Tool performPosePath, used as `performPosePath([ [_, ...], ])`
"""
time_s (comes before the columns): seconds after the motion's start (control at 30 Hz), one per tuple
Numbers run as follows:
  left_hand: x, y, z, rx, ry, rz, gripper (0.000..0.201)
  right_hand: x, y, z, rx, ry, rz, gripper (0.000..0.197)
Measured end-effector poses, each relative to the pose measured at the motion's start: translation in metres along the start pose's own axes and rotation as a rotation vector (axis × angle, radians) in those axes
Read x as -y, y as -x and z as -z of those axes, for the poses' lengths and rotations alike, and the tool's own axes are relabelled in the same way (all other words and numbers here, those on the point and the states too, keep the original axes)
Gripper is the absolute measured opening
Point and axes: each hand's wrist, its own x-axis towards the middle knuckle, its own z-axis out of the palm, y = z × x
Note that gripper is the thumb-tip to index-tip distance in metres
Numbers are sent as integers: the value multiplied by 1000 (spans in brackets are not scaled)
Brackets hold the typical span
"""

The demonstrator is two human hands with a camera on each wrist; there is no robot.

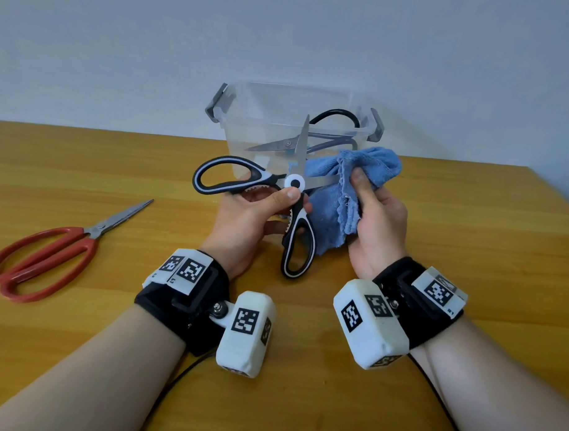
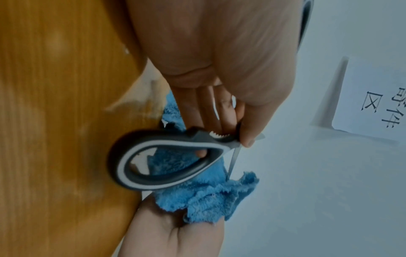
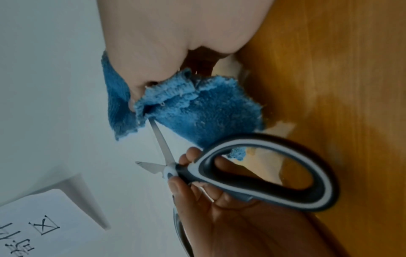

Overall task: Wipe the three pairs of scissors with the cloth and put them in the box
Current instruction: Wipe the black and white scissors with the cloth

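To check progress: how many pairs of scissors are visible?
3: black-handled scissors in the box, black-and-white scissors in the left hand, red scissors on the table.

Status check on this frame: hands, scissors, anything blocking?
Left hand grips black-and-white scissors, blades open. Right hand pinches blue cloth round one blade. One pair in box; red scissors wait. No obstruction.

Work surface is a wooden table (image 1: 85, 163) with an orange-brown grain finish, its far edge set against a pale wall; a clear plastic box (image 1: 247, 143) with grey latches stands on it near the far edge, about centre, with a pair of black-handled scissors (image 1: 315, 135) visible inside. A pair of red-handled scissors (image 1: 46, 255) lies flat on the tabletop at the left, well apart from the box, blades closed and pointing toward the far right; a thin black cable (image 1: 177, 382) rests on the near part of the table.
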Motion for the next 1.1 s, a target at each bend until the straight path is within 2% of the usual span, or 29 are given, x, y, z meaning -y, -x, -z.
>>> performPosePath([
  [0.1, -2, -2, 5, -25, 126, -4, 6, 0, -2, 1, -56, -51, 3, 19],
  [0.17, -4, -3, 8, -11, 215, -9, 12, 0, -4, 3, -71, -72, -3, 19],
  [0.23, -4, -2, 9, 42, 231, -8, 17, -1, -4, 5, -74, -10, 8, 13],
  [0.3, -2, -1, 8, 83, 222, 5, 9, -3, -3, 5, -43, 109, 48, 16],
  [0.37, 0, -2, 8, 88, 201, 15, 8, -7, -1, 4, 53, 219, 105, 26],
  [0.47, 1, -2, 6, 43, 154, 12, 23, -11, 3, 0, 257, 221, 147, 39],
  [0.53, 1, -4, 5, -15, 160, 2, 21, -11, 5, -2, 381, 120, 123, 38],
  [0.6, 0, -5, 5, -55, 170, -8, 13, -11, 5, -1, 437, 54, 93, 32],
  [0.67, -1, -6, 6, -65, 166, -16, 16, -12, 5, -2, 424, 67, 75, 16],
  [0.73, -1, -6, 6, -38, 128, -30, 33, -13, 5, -2, 392, 93, 49, 6],
  [0.8, 1, -4, 4, 4, 82, -27, 39, -12, 6, -3, 374, 84, -13, 13],
  [0.97, 2, -3, 1, 34, 41, 1, 32, -8, 9, -5, 418, 89, -105, 12],
  [1.1, 2, -1, -3, 17, -43, 0, 41, -12, 4, -4, 300, 91, -81, 27],
])
